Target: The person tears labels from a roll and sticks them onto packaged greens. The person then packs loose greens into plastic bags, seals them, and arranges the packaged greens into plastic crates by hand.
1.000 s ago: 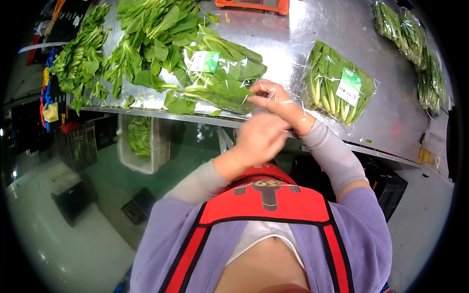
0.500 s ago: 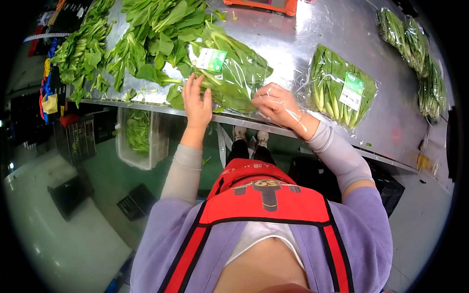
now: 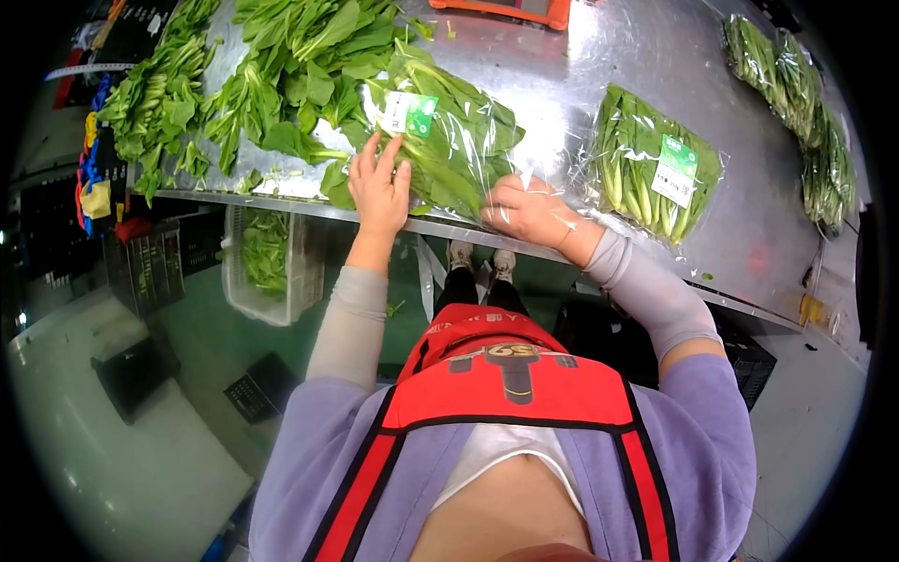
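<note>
A clear bag of leafy greens [image 3: 459, 126] with a white and green label [image 3: 408, 113] lies near the front edge of the metal table. My left hand [image 3: 380, 187] touches its lower left side just under the label, fingers apart. At the bag's right end my right hand [image 3: 529, 214] is closed on the clear plastic, fingers curled together. A second bag of greens [image 3: 646, 169], also labelled, lies flat on the table to the right of my right hand.
Loose greens [image 3: 309, 56] are heaped at the table's back left. More bagged greens [image 3: 796, 84] lie at the far right. An orange-framed device [image 3: 510, 9] stands at the back. Below the front edge are a clear bin [image 3: 306, 272] and a black crate [image 3: 262, 387].
My left hand has moved left from beside my right hand onto the bag and opened. My right hand has stayed at the bag's right end, its fingers now more curled.
</note>
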Demonstrator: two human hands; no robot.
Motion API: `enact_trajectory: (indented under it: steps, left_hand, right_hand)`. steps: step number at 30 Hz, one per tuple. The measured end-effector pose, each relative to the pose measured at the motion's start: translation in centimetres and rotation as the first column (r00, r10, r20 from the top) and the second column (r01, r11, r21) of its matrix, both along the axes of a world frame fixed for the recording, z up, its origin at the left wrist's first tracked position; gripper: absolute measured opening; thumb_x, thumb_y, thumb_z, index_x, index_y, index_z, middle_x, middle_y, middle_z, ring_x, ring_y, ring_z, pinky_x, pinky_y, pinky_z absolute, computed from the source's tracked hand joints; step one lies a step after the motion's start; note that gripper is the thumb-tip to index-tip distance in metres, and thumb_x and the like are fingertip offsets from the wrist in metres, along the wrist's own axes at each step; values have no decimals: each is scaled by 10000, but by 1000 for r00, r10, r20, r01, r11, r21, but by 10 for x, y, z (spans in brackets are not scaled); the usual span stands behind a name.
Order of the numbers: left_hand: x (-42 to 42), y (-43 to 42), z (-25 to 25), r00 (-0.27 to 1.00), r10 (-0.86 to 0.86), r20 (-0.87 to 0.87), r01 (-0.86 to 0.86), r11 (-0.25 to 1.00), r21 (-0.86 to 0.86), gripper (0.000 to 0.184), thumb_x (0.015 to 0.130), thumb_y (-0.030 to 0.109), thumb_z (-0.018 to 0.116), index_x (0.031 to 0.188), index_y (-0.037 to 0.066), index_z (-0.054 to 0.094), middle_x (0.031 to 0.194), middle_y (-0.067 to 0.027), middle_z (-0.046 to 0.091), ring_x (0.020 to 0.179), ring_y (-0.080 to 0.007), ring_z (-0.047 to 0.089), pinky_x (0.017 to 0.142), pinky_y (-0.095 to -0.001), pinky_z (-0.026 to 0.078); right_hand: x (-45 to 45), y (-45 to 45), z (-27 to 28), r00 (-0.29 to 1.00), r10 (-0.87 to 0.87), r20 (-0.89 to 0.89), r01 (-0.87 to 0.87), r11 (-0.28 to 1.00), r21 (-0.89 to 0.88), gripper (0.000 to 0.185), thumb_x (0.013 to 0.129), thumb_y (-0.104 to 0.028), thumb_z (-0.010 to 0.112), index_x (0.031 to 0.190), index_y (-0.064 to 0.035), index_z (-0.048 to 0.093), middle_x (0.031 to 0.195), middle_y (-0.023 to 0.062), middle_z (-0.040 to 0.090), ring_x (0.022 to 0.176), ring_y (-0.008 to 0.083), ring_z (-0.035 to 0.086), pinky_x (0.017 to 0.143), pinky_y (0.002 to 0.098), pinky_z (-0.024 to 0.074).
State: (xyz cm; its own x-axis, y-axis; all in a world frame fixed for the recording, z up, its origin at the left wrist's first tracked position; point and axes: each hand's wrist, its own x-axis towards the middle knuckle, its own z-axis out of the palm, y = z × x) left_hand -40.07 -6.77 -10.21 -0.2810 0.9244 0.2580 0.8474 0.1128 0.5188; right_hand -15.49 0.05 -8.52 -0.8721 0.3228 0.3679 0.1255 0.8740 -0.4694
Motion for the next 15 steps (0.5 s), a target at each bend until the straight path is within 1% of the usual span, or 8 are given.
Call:
enact_trajectory:
  steps: [3,5,6,8,11,12,14,15]
  left_hand:
    - [0,0,-2,1000,7,5,-7,1000,13,383,853,308,534,1222,208,538,1320,-84,419,1181,-352,343,983,-475,262]
    - [1,-1,-1,1000,5,-10,-5,1000,19,392,852,320,534,1226,204,535,1318,-83,420,1179,-350,344,983,-474,261]
    - [1,-1,0,1000,4,-26,-4,1000,25,401,851,332,534,1230,200,531,1317,-81,422,1178,-347,344,984,-473,259]
    - [2,-1,0,1000,4,-28,-4,1000,18,407,849,338,536,1232,201,529,1316,-80,422,1177,-345,345,982,-472,262]
    - [2,-1,-1,999,1,-38,0,1000,13,413,847,347,537,1233,202,527,1314,-78,424,1174,-339,348,977,-469,268]
    - [2,-1,-1,999,0,-47,1,1000,15,413,847,349,537,1232,201,528,1313,-78,425,1171,-336,350,974,-468,271]
    - [2,0,0,999,-3,-55,4,1000,15,413,846,350,537,1230,199,530,1312,-77,427,1168,-334,352,972,-468,273]
    - [2,0,0,998,-5,-61,6,1000,15,412,846,352,537,1228,197,532,1312,-76,428,1166,-332,354,970,-468,275]
  right_hand:
    - [-2,-2,0,996,41,-81,-29,989,142,229,663,-103,654,889,-104,619,904,57,575,871,257,557,719,349,480]
    - [-10,-8,-8,983,-93,-155,93,996,-9,318,663,-103,649,976,-104,599,914,66,559,897,272,544,757,382,468]
    - [-11,-9,-7,983,-93,-155,93,996,-9,318,663,-103,649,976,-104,599,914,66,559,897,272,544,757,382,468]
    - [-13,-9,2,985,-174,-5,168,954,-248,367,735,-93,609,1099,-76,559,991,91,570,958,274,524,839,410,428]
    - [-17,-2,23,996,-67,51,80,950,-301,391,728,-85,606,1116,-79,557,961,86,562,933,264,516,828,422,423]
    - [-18,-2,19,996,-68,51,81,950,-301,391,728,-85,606,1116,-79,557,961,86,562,933,264,516,828,422,423]
    - [-20,0,13,992,8,129,-5,1000,-27,380,709,-97,603,1088,-118,576,948,54,560,888,231,529,805,362,406]
    - [-14,1,15,968,51,244,-51,999,-6,326,726,-117,580,1052,-121,582,980,48,554,946,211,523,823,349,394]
